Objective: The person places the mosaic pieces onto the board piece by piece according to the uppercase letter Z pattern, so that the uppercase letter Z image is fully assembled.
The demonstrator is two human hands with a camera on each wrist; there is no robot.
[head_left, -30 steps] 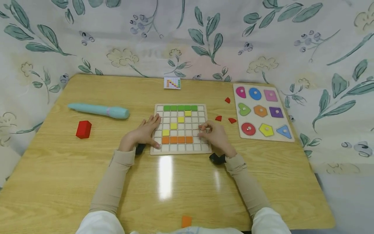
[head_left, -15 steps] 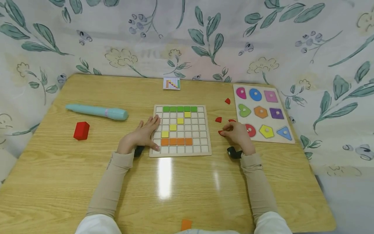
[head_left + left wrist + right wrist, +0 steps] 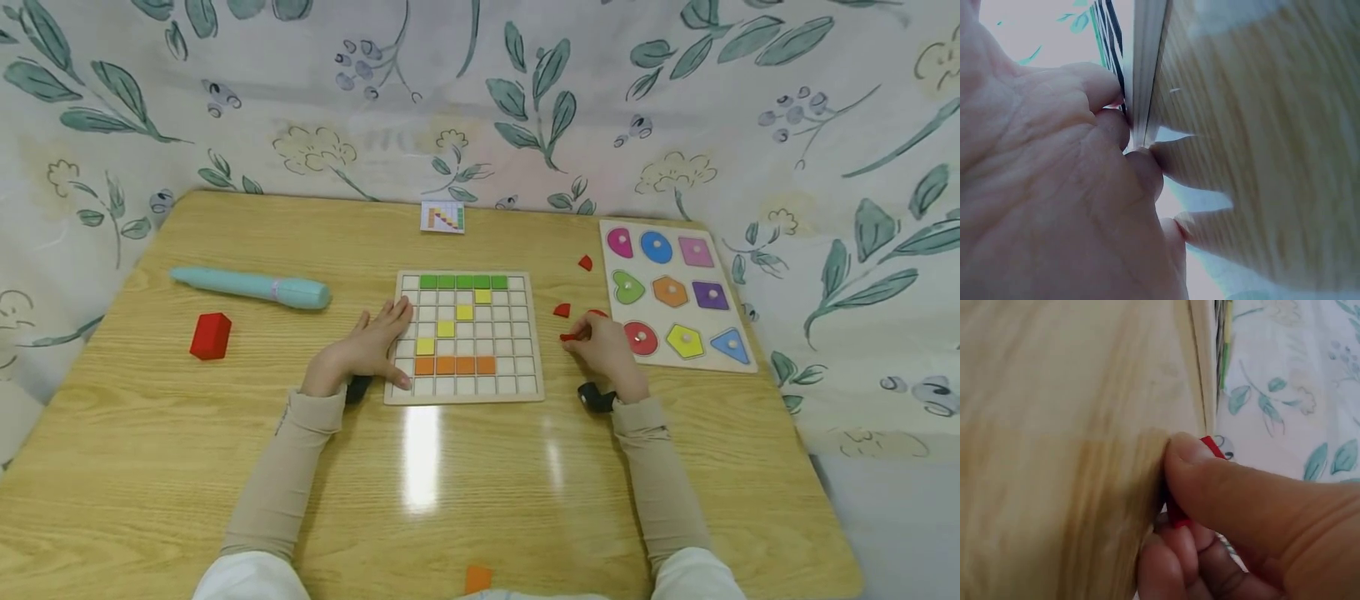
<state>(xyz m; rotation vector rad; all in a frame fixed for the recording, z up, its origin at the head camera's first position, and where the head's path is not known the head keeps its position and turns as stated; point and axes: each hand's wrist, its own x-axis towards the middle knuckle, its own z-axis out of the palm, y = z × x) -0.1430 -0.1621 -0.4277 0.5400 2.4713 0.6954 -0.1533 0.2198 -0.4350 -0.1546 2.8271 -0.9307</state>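
My left hand [image 3: 363, 354] lies with spread fingers over the left edge of a square-grid board [image 3: 537, 367]. In the left wrist view its fingers [image 3: 1141, 172] press against the board's side [image 3: 1147, 69]. The board bears a row of green tiles [image 3: 465, 282], a slanting line of yellow tiles [image 3: 446, 329] and a row of orange tiles [image 3: 446, 366]. Right of the board, my right hand [image 3: 607, 350] pinches a small red wedge-shaped piece [image 3: 567, 337] between thumb and fingers, close over the table. The right wrist view shows the red piece [image 3: 1179, 515] partly hidden behind the thumb.
Loose red wedges [image 3: 562, 310] lie near my right hand, beside a shape-puzzle board [image 3: 652, 325]. Behind the grid board is a small pattern card [image 3: 442, 217]. A light-blue baton-like object [image 3: 251, 286] and red block [image 3: 211, 336] lie left. An orange tile [image 3: 478, 579] sits at the near edge.
My right hand has left the grid board's right edge and moved right to the red wedge. Since half a second ago, the wedge has tilted in its fingers. The left hand stays put.
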